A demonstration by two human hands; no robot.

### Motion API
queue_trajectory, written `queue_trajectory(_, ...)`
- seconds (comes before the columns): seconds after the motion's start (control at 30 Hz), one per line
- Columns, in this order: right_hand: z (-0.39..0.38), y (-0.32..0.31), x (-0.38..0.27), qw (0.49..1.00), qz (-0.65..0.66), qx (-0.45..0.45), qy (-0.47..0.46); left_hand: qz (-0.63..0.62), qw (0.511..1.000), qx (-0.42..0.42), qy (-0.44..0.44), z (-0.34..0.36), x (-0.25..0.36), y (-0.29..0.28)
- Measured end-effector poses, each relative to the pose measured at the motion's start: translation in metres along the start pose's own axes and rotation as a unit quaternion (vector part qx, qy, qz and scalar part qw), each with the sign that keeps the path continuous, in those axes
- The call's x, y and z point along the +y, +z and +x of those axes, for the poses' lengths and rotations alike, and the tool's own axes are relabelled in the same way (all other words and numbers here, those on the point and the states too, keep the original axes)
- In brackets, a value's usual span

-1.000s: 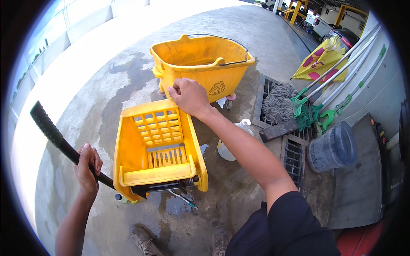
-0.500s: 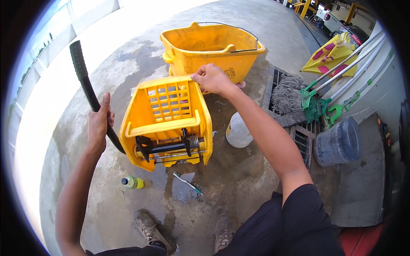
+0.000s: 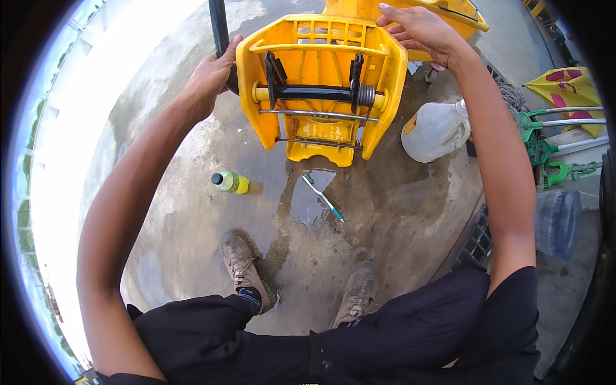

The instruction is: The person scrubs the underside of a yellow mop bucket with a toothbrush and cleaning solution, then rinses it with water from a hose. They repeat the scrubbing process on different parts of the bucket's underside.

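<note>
A yellow mop wringer (image 3: 321, 58) stands in front of me, its black roller, spring and metal rods facing me. My left hand (image 3: 206, 82) is closed at its left side, by the base of the black lever handle (image 3: 219, 25); some of its fingers are hidden. Beside the wringer's upper right corner, my right hand (image 3: 427, 32) is open, fingers apart and nothing held in them. Just behind is the yellow mop bucket (image 3: 459, 16), partly cut off by the frame's top. Nearer my feet lie a toothbrush (image 3: 323, 197) and a small bottle of yellow-green liquid (image 3: 230, 182).
A whitish plastic jug (image 3: 431, 131) is on the wet concrete to the right. Farther right are a grey mop head (image 3: 511, 96), green mop clamps (image 3: 536, 151) with pale poles, a yellow-and-pink bag (image 3: 568, 86), a clear bucket (image 3: 558, 221) and a drain grate (image 3: 473, 240).
My view has tipped down and closer. My left hand has slid down the lever to the wringer's side. My right hand has let go of the wringer's top corner and opened.
</note>
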State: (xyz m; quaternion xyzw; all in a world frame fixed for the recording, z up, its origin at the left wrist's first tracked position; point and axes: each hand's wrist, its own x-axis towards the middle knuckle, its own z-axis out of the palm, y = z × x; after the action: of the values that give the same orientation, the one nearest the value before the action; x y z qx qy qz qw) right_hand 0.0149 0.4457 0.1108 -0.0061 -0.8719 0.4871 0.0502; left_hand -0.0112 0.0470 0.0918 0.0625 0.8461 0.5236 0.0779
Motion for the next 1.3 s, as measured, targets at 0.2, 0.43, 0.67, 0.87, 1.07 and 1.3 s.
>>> queue_trajectory(0.2, -0.022, 0.000, -0.050, 0.998, -0.056, 0.036, 0.018, 0.193, 0.973, -0.116, 0.053, -0.004, 0.012, -0.022)
queue_trajectory(0.43, -0.102, 0.021, -0.156, 0.921, -0.165, 0.085, -0.343, 0.344, 0.914, -0.202, 0.072, 0.002, 0.030, -0.058)
queue_trajectory(0.67, -0.187, 0.200, -0.061, 0.838, -0.236, -0.105, -0.481, 0.288, 0.951, -0.113, -0.018, -0.061, -0.029, -0.107)
queue_trajectory(0.87, -0.219, 0.242, 0.081, 0.847, -0.356, -0.378, -0.115, 0.139, 0.968, -0.193, -0.076, -0.131, -0.133, -0.126)
queue_trajectory(1.07, -0.234, 0.262, 0.107, 0.873, -0.339, -0.351, 0.003, -0.036, 0.994, 0.002, -0.103, -0.193, -0.286, -0.030)
queue_trajectory(1.3, -0.257, 0.277, 0.121, 0.923, -0.323, -0.207, 0.032, -0.001, 0.998, 0.034, -0.044, -0.146, -0.293, 0.034)
